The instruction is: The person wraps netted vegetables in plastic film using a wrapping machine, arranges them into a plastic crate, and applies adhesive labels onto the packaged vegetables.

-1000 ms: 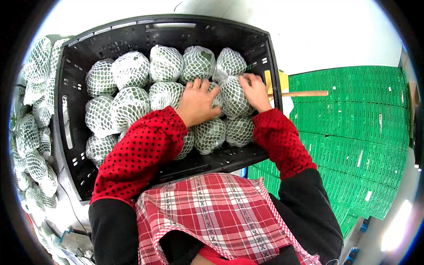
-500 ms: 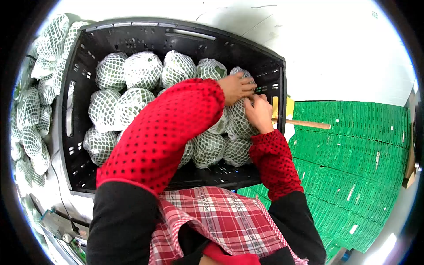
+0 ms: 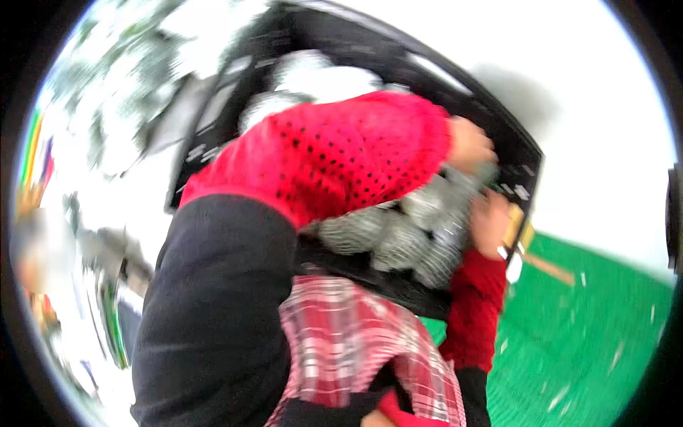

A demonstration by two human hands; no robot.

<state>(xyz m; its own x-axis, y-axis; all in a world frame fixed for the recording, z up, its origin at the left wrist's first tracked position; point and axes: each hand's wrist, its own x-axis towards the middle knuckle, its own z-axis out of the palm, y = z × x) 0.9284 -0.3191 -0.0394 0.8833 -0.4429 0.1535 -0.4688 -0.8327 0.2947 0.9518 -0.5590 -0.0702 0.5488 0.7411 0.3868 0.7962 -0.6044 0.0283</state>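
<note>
- left hand (image 3: pixel 471 146) half-curled over a netted round (image 3: pixel 486 173) at the black crate's (image 3: pixel 514 139) right end
- right hand (image 3: pixel 491 224) just below, fingers bent; blur, cannot tell either grip
- round probably firm, weighty, bruisable; net soft, may slip
- best cupped with both palms

Produce-packing workroom, by the look: black crate (image 3: pixel 509 146) with net-sleeved round produce (image 3: pixel 398 242) mid-view, more white-netted pieces (image 3: pixel 135 85) blurred at 10 o'clock, green bank of apparent stacked crates (image 3: pixel 590 334) at 4, worker's checked apron (image 3: pixel 327 327) at 6.
</note>
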